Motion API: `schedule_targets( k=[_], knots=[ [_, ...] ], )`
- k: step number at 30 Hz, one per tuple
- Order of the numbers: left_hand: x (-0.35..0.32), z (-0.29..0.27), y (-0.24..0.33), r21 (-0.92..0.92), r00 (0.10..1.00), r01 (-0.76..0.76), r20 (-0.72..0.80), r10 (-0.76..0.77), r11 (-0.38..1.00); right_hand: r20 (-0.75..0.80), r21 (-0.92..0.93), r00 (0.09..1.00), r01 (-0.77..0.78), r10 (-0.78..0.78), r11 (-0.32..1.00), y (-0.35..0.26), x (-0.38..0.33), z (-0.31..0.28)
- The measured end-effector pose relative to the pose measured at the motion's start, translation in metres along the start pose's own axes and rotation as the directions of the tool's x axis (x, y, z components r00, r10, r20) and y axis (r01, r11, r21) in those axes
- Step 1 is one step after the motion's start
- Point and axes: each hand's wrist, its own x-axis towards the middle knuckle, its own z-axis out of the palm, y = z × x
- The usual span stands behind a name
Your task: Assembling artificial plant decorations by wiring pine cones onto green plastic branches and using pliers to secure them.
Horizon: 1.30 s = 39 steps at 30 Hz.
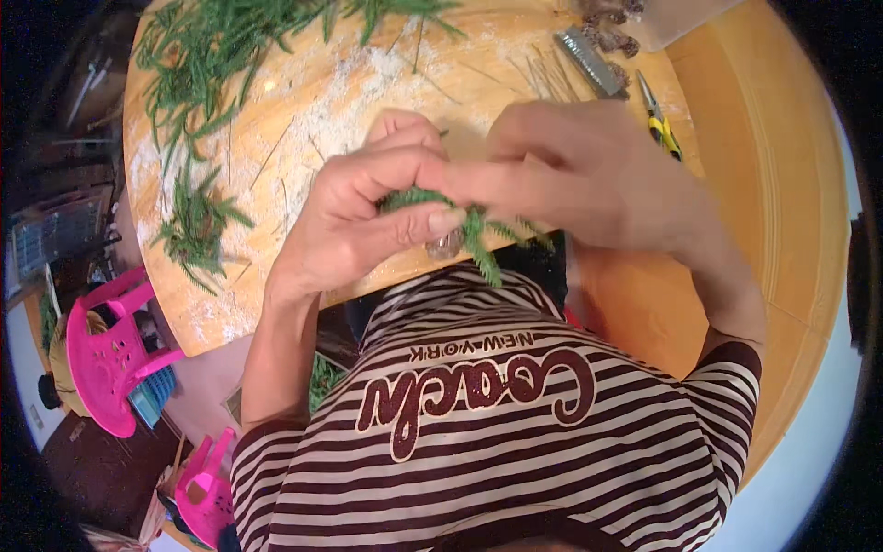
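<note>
My left hand (368,207) is closed on a green artificial pine sprig (483,241), pinching it between thumb and fingers over the table's near edge. A small brown pine cone (445,244), dusted with white, hangs just under the left thumb. It seems to be part of the same bunch, though my fingers hide how it is joined. My right hand (589,179) is smeared by motion, its fingers curled and meeting the left fingertips above the sprig. Whether it grips a piece of the sprig or something thinner is not visible.
Green pine sprigs (207,69) heap at the table's far left, with a smaller bunch (195,225) nearer. White flakes and thin stems lie about the wooden table (267,216). Far right are a grey metal block (589,63), brown cones (614,37) and yellow-black pliers (659,118). Pink chairs (115,354) stand left.
</note>
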Motion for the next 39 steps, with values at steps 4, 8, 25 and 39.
schedule_targets(
  k=[4, 8, 25, 39],
  knots=[
    [-0.001, 0.006, 0.005, -0.140, 0.993, 0.105, 0.076, -0.095, 0.985, -0.011, -0.076, 0.980, 0.199, -0.200, 0.977, 0.000, 0.000, 0.001],
    [0.003, 0.007, 0.009, 0.019, 0.991, 0.036, 0.127, -0.038, 0.999, -0.004, -0.083, 0.972, 0.232, -0.233, 0.969, -0.002, -0.008, 0.003],
    [0.006, 0.009, 0.007, -0.183, 0.997, 0.073, 0.049, -0.065, 0.980, -0.194, 0.273, 0.980, 0.003, 0.052, 0.962, 0.000, -0.016, 0.008],
    [0.012, 0.010, 0.017, 0.273, 0.988, -0.020, 0.154, -0.023, 0.962, 0.148, 0.136, 0.980, -0.155, 0.135, 0.978, -0.008, -0.019, 0.005]
  ],
)
